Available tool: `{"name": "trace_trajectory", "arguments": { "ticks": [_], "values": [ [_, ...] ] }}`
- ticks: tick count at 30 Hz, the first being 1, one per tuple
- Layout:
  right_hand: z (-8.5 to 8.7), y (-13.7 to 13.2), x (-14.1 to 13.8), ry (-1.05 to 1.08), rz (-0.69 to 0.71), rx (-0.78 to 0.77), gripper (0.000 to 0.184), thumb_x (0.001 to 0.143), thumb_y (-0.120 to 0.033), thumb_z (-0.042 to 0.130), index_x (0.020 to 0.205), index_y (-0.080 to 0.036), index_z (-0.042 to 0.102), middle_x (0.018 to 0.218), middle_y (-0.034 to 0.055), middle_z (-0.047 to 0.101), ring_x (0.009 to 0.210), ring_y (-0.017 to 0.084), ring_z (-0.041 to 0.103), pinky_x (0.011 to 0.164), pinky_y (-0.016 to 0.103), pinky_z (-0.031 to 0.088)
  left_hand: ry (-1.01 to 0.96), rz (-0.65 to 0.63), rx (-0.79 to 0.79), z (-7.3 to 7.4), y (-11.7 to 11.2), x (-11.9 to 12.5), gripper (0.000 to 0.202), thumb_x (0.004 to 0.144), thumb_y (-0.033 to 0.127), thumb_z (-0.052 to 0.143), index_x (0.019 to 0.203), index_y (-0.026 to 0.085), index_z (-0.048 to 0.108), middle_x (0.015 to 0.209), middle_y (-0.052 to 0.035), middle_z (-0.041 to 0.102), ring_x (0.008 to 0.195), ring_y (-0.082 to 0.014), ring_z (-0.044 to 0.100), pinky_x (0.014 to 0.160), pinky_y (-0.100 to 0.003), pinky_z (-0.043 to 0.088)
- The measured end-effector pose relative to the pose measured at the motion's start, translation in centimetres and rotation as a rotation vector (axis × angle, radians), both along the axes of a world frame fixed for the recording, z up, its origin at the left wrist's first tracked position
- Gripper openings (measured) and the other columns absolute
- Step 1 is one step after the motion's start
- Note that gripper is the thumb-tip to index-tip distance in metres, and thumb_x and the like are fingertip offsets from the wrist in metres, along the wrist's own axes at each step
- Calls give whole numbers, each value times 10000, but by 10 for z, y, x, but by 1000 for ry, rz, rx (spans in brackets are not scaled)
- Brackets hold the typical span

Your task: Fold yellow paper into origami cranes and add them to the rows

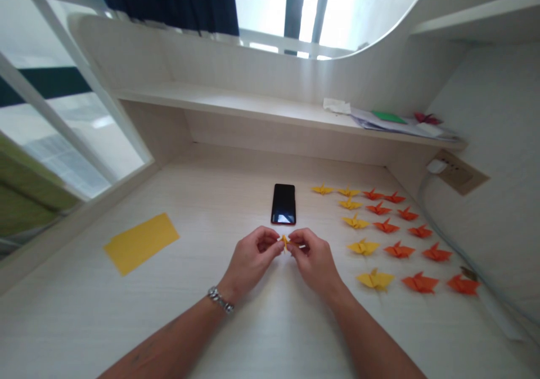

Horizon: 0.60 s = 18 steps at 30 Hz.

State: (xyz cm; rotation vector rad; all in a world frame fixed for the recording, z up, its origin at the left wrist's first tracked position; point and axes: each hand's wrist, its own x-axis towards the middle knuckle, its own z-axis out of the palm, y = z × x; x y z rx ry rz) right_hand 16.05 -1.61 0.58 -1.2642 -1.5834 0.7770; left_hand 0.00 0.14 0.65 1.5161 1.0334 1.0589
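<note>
Between my two hands is a small yellow folded paper crane (284,242), mostly covered by my fingers. My left hand (255,255), with a chain bracelet (220,300) at the wrist, pinches it from the left. From the right, the thumb and fingers of my right hand (314,258) pinch the other side. Just beyond my fingertips a black phone (284,203) lies flat on the desk. Several finished yellow paper cranes (363,248) stand in a column to the right, beside two columns of orange paper cranes (399,250).
Yellow paper sheets (143,241) lie on the desk (202,199) at the left. Papers with a green piece (388,117) rest on the back shelf (253,108). A grey cable (453,247) runs along the right wall from a socket plate (459,171).
</note>
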Motion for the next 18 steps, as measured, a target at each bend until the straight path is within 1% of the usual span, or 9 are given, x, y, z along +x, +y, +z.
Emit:
{"name": "trace_trajectory", "arguments": {
  "ticks": [2, 5, 7, 10, 12, 14, 16, 18],
  "values": [
    [2, -1, 0, 9, 6, 12, 137, 797, -186, 558, 923, -201, 610, 843, 28, 680, 758, 166, 641, 650, 268, 497, 10, -5, -6, 0, 0, 0, 200, 793, 337, 597, 899, 167, 585, 776, -37, 663, 737, -170, 635, 692, -278, 497],
    [4, -1, 0, 35, 14, -3, 134, 801, -194, 556, 922, -204, 613, 830, 30, 683, 755, 172, 643, 656, 279, 496, 125, -58, 11, 2, 0, -1, 216, 827, 375, 537, 847, 173, 609, 750, -31, 647, 701, -163, 600, 654, -258, 463],
    [2, 1, 1, 81, 15, -39, 143, 793, -209, 567, 931, -199, 605, 814, 34, 677, 738, 174, 640, 656, 283, 495, 190, -84, 33, 3, -1, -1, 257, 847, 392, 493, 785, 177, 620, 712, -24, 631, 667, -158, 569, 626, -247, 438],
    [-4, 4, 3, 119, 14, -128, 155, 792, -252, 571, 928, -180, 585, 762, 31, 658, 670, 166, 624, 612, 272, 479, 230, -84, 61, 4, -2, -1, 283, 860, 391, 463, 753, 181, 618, 687, -19, 619, 646, -154, 545, 607, -238, 411],
    [-5, 5, 4, 49, 21, -159, 121, 804, -267, 548, 875, -176, 584, 721, 21, 644, 630, 153, 600, 580, 254, 447, 255, -71, 76, 4, -2, -1, 274, 861, 383, 462, 751, 183, 614, 677, -14, 616, 634, -152, 536, 596, -235, 395],
    [-4, 4, 6, -86, 40, -142, 99, 813, -256, 523, 793, -182, 586, 680, 5, 626, 600, 137, 560, 547, 234, 398, 278, -71, 87, 5, -3, -1, 265, 860, 375, 466, 740, 184, 606, 672, -11, 614, 629, -151, 533, 591, -235, 384],
    [-1, 2, 7, -201, 67, -120, 144, 817, -238, 503, 701, -184, 568, 626, -11, 596, 566, 121, 511, 518, 224, 348, 287, -90, 86, 6, -3, -1, 264, 858, 374, 469, 725, 183, 594, 671, -9, 612, 630, -150, 533, 590, -236, 380],
    [1, 0, 8, -228, 111, -138, 207, 829, -236, 480, 638, -182, 540, 586, -19, 572, 545, 113, 487, 515, 221, 332, 281, -110, 66, 7, -4, -1, 272, 858, 377, 466, 712, 180, 581, 660, -7, 605, 619, -147, 528, 585, -237, 377]
  ]
}}
